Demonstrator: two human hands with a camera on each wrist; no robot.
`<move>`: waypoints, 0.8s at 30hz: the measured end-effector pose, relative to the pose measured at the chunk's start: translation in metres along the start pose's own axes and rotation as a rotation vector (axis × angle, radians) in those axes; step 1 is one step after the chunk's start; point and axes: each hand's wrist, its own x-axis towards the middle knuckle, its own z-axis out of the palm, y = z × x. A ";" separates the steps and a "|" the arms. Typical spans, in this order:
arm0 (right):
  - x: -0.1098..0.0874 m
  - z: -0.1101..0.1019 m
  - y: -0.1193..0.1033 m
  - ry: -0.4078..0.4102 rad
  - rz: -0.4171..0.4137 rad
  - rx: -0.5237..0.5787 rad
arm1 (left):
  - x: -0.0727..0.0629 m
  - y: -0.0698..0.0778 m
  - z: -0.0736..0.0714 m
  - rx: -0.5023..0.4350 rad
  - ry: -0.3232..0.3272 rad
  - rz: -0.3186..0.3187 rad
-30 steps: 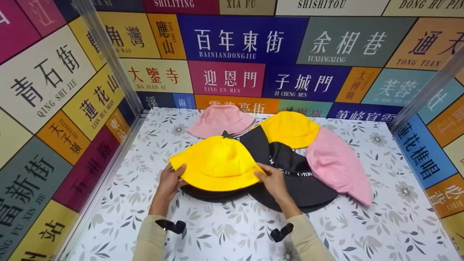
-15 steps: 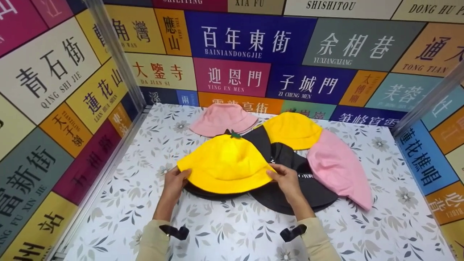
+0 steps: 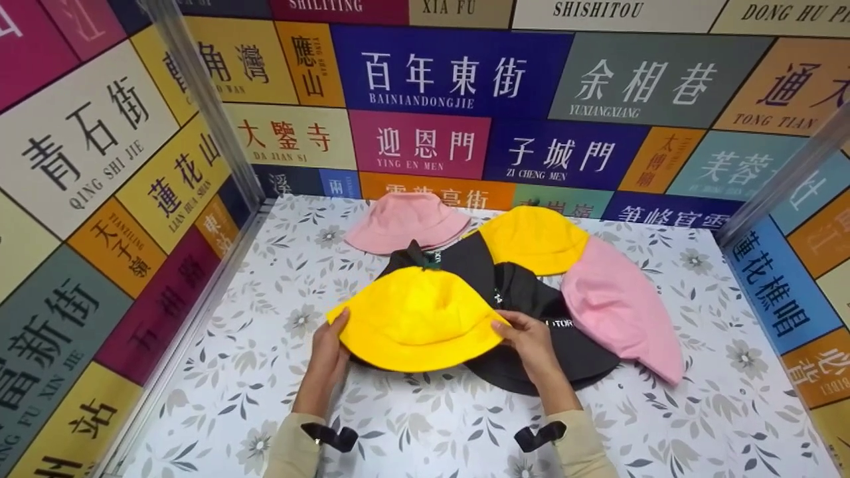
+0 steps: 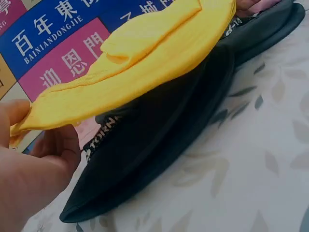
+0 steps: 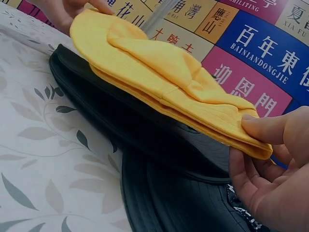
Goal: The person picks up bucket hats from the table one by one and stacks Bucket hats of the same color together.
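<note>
A yellow bucket hat (image 3: pixel 422 318) with a small green tip at its crown lies flattened between my two hands. My left hand (image 3: pixel 327 352) pinches the left end of its brim, thumb on top. At the opposite end, my right hand (image 3: pixel 529 338) grips the brim between thumb and fingers. Both wrist views show the yellow hat raised over a black bucket hat (image 4: pixel 159 130) with white lettering, which it mostly covers in the head view. A second black hat (image 3: pixel 564 358) lies beside it, near my right hand.
Behind lie a pink bucket hat (image 3: pixel 405 222) and another yellow hat (image 3: pixel 534 239). A folded pink hat (image 3: pixel 621 309) overlaps the black one on the right. The floral-patterned table (image 3: pixel 717 411) is bounded by walls of coloured name panels (image 3: pixel 451 73).
The held yellow hat has shifted toward me, uncovering more of the black hat behind its crown. Both hands keep their hold on its brim. The other hats stay put.
</note>
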 end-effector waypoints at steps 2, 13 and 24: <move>0.000 0.000 0.001 0.004 0.005 -0.012 | -0.001 -0.003 -0.002 0.014 -0.047 -0.022; 0.002 -0.005 0.005 -0.010 0.014 -0.010 | -0.008 -0.014 -0.014 0.030 -0.145 -0.020; 0.005 -0.013 0.008 -0.032 -0.019 -0.144 | -0.008 -0.023 -0.018 0.136 -0.001 -0.038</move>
